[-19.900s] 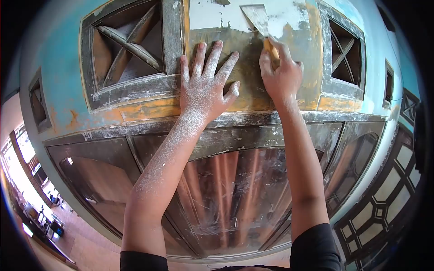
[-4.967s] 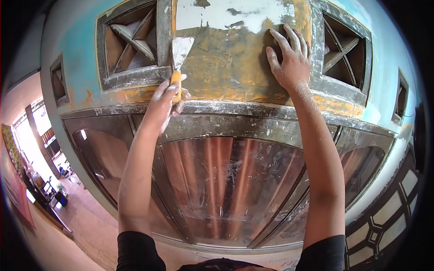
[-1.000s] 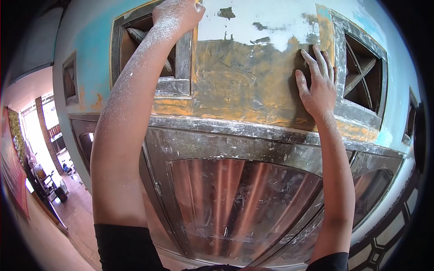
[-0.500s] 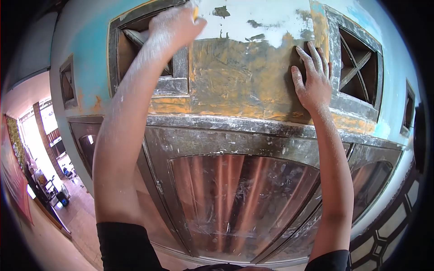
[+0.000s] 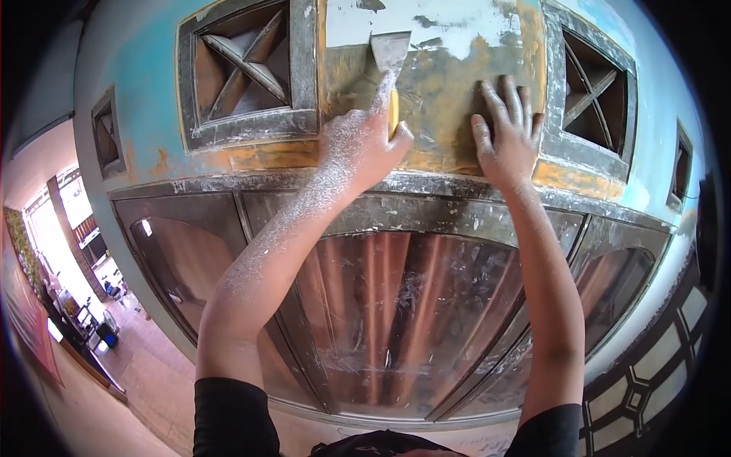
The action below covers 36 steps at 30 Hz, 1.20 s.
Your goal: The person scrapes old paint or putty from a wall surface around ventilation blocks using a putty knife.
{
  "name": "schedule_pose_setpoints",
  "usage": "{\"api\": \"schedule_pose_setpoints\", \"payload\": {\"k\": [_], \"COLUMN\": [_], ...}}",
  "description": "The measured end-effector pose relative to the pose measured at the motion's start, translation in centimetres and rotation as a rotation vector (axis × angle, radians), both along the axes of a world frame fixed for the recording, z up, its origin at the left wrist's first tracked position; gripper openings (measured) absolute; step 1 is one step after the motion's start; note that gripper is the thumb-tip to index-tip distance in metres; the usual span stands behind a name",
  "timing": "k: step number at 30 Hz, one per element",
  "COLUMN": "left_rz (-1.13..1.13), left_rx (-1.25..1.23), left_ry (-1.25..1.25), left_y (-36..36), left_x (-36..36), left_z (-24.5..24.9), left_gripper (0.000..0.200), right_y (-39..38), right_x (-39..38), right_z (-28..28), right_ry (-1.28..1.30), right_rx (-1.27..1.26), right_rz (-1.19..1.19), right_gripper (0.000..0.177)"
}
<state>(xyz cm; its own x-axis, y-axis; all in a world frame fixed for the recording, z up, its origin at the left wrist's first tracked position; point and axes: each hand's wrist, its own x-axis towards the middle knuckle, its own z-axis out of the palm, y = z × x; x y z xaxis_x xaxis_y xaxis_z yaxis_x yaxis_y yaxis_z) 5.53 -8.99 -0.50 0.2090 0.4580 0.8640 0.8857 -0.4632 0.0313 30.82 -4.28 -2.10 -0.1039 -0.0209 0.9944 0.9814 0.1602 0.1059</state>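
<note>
My left hand [image 5: 356,149], dusted white, is closed around the yellow handle of a paint scraper [image 5: 391,50]. One finger stretches up along the tool towards its wide metal blade. That blade lies over the border between white paint and the brownish scraped wall patch [image 5: 442,114]. To the right, my right hand [image 5: 509,148] rests against the same patch with its fingers spread, holding nothing. Its fingertips look dusty too. Small dark spots show in the white paint [image 5: 464,23] above.
Framed vents with crossed slats, a left one [image 5: 244,65] and a right one [image 5: 598,91], flank the patch. Below runs a worn wooden ledge [image 5: 426,185] over a glazed door [image 5: 411,320] with reddish curtains behind. A bright doorway [image 5: 72,198] stands at far left.
My left hand has come down and to the right with the scraper, from the top of the wall to the brownish patch. The view has shifted slightly; my right hand stays on the wall.
</note>
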Motion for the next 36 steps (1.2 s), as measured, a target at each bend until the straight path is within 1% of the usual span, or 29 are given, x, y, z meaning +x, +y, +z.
{"api": "schedule_pose_setpoints", "payload": {"k": [1, 3, 4, 5, 6, 7, 8, 9, 10, 11, 12, 13, 14, 15, 17, 19, 20, 22, 23, 25, 26, 27, 28, 29, 30, 32, 33, 35, 36], "left_rz": [-0.007, -0.399, -0.581, -0.588, -0.652, -0.715, -0.739, -0.743, -0.664, -0.581, -0.494, -0.495, -0.403, -0.31, -0.188, -0.151, -0.152, -0.122, -0.122, -0.036, -0.029, -0.03, -0.004, 0.024, 0.023, -0.055, -0.058, -0.058, -0.06], "left_rx": [-0.004, -0.008, 0.013, 0.011, 0.004, -0.006, 0.097, 0.092, -0.048, -0.184, -0.216, -0.217, -0.085, 0.047, 0.088, 0.203, 0.206, 0.435, 0.437, 0.597, 0.566, 0.567, 0.465, 0.364, 0.366, 0.589, 0.59, 0.653, 0.654], "left_ry": [-0.001, -0.24, -0.289, -0.287, -0.318, -0.351, -0.377, -0.379, -0.274, -0.169, -0.154, -0.155, -0.122, -0.087, -0.095, -0.041, -0.04, 0.02, 0.022, 0.026, 0.023, 0.025, 0.032, 0.037, 0.037, 0.112, 0.112, 0.101, 0.1], "left_y": [-0.1, 0.5, 0.8, 1.2, 0.9, 0.9, 1.7, 1.6, 1.0, 0.3, -0.6, -0.5, -0.3, 0.0, 1.1, 2.5, 3.1, 3.9, 4.3, 4.6, 4.8, 4.8, 4.9, 5.0, 5.5, 6.8, 7.1, 7.7, 8.2], "left_x": [0.6, 1.9, 2.6, 3.4, 4.1, 4.8, 5.5, 5.3, 4.8, 4.5, 4.4, 4.1, 3.6, 3.0, 1.3, -0.6, -1.2, -2.2, -2.6, -2.9, -3.2, -3.4, -3.6, -3.7, -4.0, -4.4, -4.2, -3.9, -3.8], "left_z": [-0.6, -1.8, -2.1, -2.5, -2.9, -3.4, -3.5, -3.1, -2.4, -1.9, -1.3, -1.1, -0.5, 0.2, 2.3, 4.0, 4.6, 5.2, 5.5, 5.9, 6.0, 6.3, 6.7, 7.0, 7.2, 7.3, 7.3, 7.3, 7.2], "left_gripper": [0.073, 0.065, 0.067, 0.067, 0.067, 0.066, 0.063, 0.063, 0.062, 0.062, 0.058, 0.058, 0.052, 0.046, 0.03, 0.024, 0.024, 0.023, 0.023, 0.024, 0.026, 0.026, 0.029, 0.031, 0.031, 0.04, 0.04, 0.05, 0.05], "right_y": [-0.8, -3.2, -3.6, -3.9, -5.5, -5.5, -5.5, -5.4, -6.1, -6.2, -6.1, -5.9, -4.8, -4.2, -4.6, -4.2, -4.2, -4.1, -4.0, -4.2, -3.6, -3.1, -2.6, -2.3, -2.4, -2.5, -2.3, -2.0, -2.1], "right_x": [-1.1, -3.1, -4.0, -5.0, -6.3, -6.6, -6.8, -6.9, -6.5, -6.4, -6.4, -6.3, -5.7, -4.7, -4.1, -3.0, -2.7, -2.8, -2.8, -2.8, -2.7, -2.7, -2.6, -2.4, -2.6, -2.8, -2.9, -2.9, -3.1], "right_z": [-0.4, -0.9, -1.0, -1.1, -0.8, -0.9, -0.7, -0.6, -0.1, 0.1, 0.4, 0.8, 1.1, 1.8, 2.9, 3.7, 4.1, 4.5, 4.7, 5.0, 5.2, 5.3, 5.4, 5.3, 5.2, 5.1, 5.1, 4.9, 4.8], "right_ry": [-0.015, -0.023, -0.002, 0.019, 0.111, 0.115, 0.198, 0.283, 0.392, 0.392, 0.421, 0.45, 0.458, 0.453, 0.517, 0.477, 0.471, 0.478, 0.479, 0.483, 0.483, 0.415, 0.346, 0.345, 0.347, 0.35, 0.331, 0.312, 0.288], "right_rx": [-0.011, -0.194, -0.235, -0.275, -0.454, -0.459, -0.502, -0.542, -0.708, -0.711, -0.651, -0.589, -0.489, -0.489, -0.445, -0.432, -0.43, -0.398, -0.396, -0.412, -0.41, -0.335, -0.262, -0.261, -0.272, -0.279, -0.249, -0.22, -0.204], "right_rz": [0.037, 0.241, 0.423, 0.605, 0.884, 0.879, 1.029, 1.179, 1.254, 1.25, 1.288, 1.325, 1.29, 1.192, 1.099, 1.047, 0.981, 0.906, 0.908, 0.888, 0.888, 0.855, 0.82, 0.82, 0.804, 0.787, 0.763, 0.737, 0.717], "right_gripper": [0.046, 0.042, 0.04, 0.039, 0.038, 0.038, 0.037, 0.036, 0.032, 0.032, 0.03, 0.028, 0.027, 0.03, 0.033, 0.036, 0.037, 0.039, 0.039, 0.037, 0.037, 0.036, 0.036, 0.036, 0.034, 0.033, 0.033, 0.034, 0.034]}}
